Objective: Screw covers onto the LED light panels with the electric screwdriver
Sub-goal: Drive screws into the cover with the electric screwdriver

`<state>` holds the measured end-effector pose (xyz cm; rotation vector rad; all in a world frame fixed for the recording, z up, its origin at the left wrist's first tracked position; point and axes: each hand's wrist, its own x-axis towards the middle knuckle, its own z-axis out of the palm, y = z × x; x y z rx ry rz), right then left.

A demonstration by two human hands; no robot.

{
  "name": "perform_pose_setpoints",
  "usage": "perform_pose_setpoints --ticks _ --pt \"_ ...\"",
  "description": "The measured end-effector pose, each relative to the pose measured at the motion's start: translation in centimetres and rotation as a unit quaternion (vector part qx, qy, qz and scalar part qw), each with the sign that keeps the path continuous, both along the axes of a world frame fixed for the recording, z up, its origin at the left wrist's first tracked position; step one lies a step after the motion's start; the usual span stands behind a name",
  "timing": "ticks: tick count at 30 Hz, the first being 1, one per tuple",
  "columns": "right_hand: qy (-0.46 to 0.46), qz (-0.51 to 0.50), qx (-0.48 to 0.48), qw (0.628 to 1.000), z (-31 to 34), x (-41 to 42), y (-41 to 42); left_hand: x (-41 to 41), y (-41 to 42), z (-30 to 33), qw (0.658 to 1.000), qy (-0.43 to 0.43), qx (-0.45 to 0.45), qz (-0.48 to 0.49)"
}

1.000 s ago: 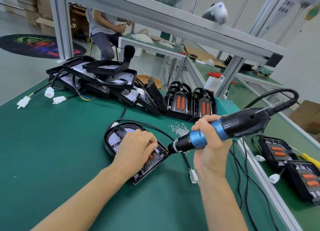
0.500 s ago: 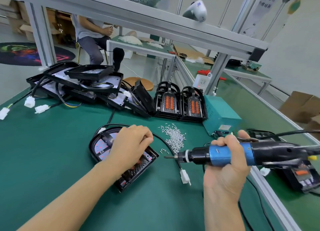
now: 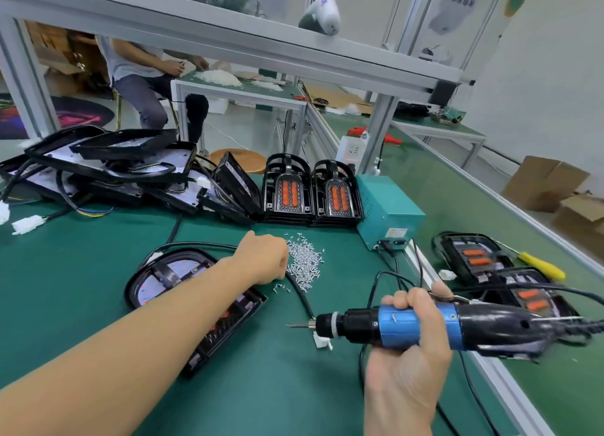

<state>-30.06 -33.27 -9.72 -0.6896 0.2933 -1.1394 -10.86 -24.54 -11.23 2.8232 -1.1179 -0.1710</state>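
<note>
A black LED light panel with a cover on it lies on the green table, partly under my left forearm. My left hand is at the left edge of a pile of small silver screws; I see its back with the fingers curled down, and the fingertips are hidden. My right hand grips the blue-and-black electric screwdriver, which it holds level above the table. The bit points left and touches nothing.
Unassembled panels with cables are heaped at the back left. Two stacks of covers stand beside a teal power box. Assembled panels and a yellow-handled screwdriver lie right of the rail. A person sits behind the bench.
My left hand left the panel's cover and moved right to the screw pile. My right hand pulled the screwdriver off the panel, back to the right, and levelled it.
</note>
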Motion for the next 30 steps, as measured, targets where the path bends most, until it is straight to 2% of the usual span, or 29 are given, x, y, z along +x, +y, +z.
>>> perform_pose_setpoints --ticks 9,13,16,19,21,24,30 --pt "0.009 0.007 -0.021 1.0 -0.1 0.5 0.0 0.1 -0.1 -0.1 0.999 -0.01 0.047 -0.007" --pt "0.01 0.012 -0.016 1.0 0.1 0.7 0.1 0.0 0.0 -0.1 0.996 -0.016 0.08 -0.039" --pt "-0.004 0.017 -0.018 1.0 0.6 0.7 0.1 -0.1 0.5 0.2 0.995 -0.035 0.069 -0.056" --pt "-0.022 0.025 -0.024 0.999 1.5 0.7 -0.1 -0.7 1.6 1.6 0.998 -0.01 -0.034 -0.059" --pt "-0.039 0.029 -0.02 0.999 2.1 0.7 -0.1 -1.3 3.3 2.5 0.986 0.062 -0.152 -0.036" --pt "-0.054 0.038 -0.009 0.998 3.0 0.8 0.0 -3.0 6.4 2.5 0.948 0.134 -0.289 -0.005" --pt "-0.094 0.094 0.014 0.991 4.6 1.6 1.6 -7.4 11.0 0.4 0.875 0.218 -0.428 0.06"
